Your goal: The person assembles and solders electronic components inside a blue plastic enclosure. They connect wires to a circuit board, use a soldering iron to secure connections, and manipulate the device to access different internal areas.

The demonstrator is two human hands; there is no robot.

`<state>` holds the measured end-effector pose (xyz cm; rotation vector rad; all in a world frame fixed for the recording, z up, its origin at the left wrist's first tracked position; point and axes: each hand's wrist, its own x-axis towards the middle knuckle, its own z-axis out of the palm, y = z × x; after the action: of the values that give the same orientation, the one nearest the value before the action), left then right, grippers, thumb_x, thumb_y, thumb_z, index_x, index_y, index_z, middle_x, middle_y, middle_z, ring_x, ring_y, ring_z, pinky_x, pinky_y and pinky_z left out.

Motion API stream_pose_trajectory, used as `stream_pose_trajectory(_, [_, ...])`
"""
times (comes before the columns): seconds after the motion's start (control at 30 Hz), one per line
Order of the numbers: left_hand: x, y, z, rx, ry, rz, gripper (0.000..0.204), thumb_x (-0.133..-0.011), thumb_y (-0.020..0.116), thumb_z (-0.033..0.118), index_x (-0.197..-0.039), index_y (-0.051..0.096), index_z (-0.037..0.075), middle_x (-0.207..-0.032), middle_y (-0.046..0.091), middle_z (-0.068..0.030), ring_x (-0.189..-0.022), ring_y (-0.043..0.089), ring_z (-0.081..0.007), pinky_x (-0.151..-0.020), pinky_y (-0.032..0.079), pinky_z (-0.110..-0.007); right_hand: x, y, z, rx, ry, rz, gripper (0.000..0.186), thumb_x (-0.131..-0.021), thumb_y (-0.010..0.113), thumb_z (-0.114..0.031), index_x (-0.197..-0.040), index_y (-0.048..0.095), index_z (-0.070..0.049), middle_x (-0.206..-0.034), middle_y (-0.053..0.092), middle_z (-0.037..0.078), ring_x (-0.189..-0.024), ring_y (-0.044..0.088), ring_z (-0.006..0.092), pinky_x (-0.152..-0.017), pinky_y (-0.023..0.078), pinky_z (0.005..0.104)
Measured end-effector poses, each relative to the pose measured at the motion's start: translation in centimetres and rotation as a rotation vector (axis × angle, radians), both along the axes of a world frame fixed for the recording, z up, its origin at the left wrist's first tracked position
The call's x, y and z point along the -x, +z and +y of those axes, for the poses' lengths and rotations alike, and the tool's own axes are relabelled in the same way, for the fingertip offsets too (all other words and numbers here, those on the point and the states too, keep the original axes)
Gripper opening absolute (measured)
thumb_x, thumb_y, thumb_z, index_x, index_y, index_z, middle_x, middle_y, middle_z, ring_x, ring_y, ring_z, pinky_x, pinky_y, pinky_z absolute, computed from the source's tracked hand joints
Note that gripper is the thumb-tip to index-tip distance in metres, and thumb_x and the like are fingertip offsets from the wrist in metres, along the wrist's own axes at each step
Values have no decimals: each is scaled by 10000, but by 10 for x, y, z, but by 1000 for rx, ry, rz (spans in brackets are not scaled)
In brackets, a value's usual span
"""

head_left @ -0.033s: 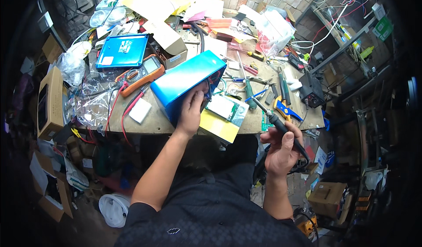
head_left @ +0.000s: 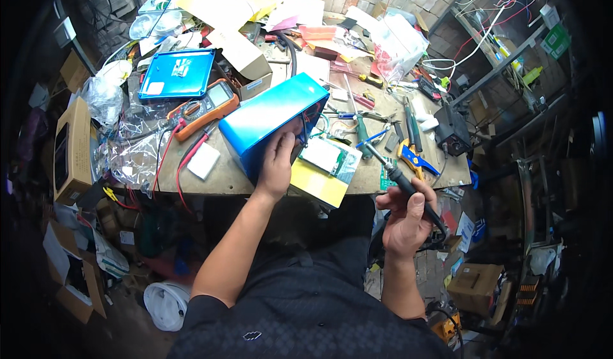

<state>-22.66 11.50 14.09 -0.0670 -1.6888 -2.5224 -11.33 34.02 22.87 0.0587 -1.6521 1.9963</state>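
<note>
A blue box-shaped case lies tilted at the table's front, its open side facing right and toward me. My left hand grips it at that open side, fingers reaching over the edge to the inside, where some wires show. Held like a pen in my right hand is a soldering iron, its tip pointing up and left, apart from the case. Between the hands, a green circuit board with a white top rests on a yellow booklet at the table's edge.
An orange multimeter with red and black leads lies left of the case, near a blue lid. Pliers, screwdrivers and a yellow-blue wire stripper lie to the right. A black soldering station stands beyond them. Cartons crowd the floor.
My right hand and the soldering iron have shifted very slightly left. The left hand and the blue case stay put.
</note>
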Motion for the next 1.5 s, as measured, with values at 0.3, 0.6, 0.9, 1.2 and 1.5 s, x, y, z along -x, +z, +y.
stream_pose_trajectory(0.3, [-4, -2, 8, -91, 267, -3, 442, -1142, 357, 315, -1409, 528, 6, -1415, 617, -184, -1328, 583, -318, -1150, 407, -447, -3, -15, -4, 37, 8, 3, 359, -1120, 502, -311, -1322, 538, -17, -983, 740, 176, -750, 745, 258, -666, 636, 382])
stream_pose_trajectory(0.6, [-17, -2, 10, -97, 244, 112, 426, -1116, 342, 315, -1393, 520, 46, -1399, 598, -142, -1315, 568, -287, -1097, 416, -446, -11, -45, -16, 550, 242, -185, 278, -1071, 530, -334, -1214, 634, -120, -881, 694, 119, -772, 677, 269, -787, 585, 457])
stream_pose_trajectory(0.9, [-40, -3, 51, -168, 365, 112, 522, -1104, 261, 321, -1441, 496, -2, -1463, 567, -171, -1367, 521, -277, -1118, 390, -437, -17, -65, -22, 929, 514, -170, 260, -1011, 523, -283, -1111, 701, -122, -850, 737, 95, -693, 623, 235, -1062, 462, 509])
stream_pose_trajectory(1.2, [-47, 5, 78, -62, 351, 140, 457, -1086, 350, 275, -1463, 471, 47, -1470, 547, -130, -1341, 504, -244, -1123, 360, -407, 10, -54, 7, 834, 301, -174, 221, -1004, 548, -307, -1057, 679, -137, -734, 618, 48, -649, 550, 184, -1028, 456, 477])
stream_pose_trajectory(1.5, [-19, 21, 23, 264, 221, 214, 265, -1042, 709, 173, -1212, 687, -29, -1157, 731, -96, -1053, 687, -179, -912, 538, -323, -33, -16, -31, -184, 34, -68, 213, -964, 680, -20, -1157, 704, 66, -908, 747, 152, -775, 749, 208, -698, 626, 324])
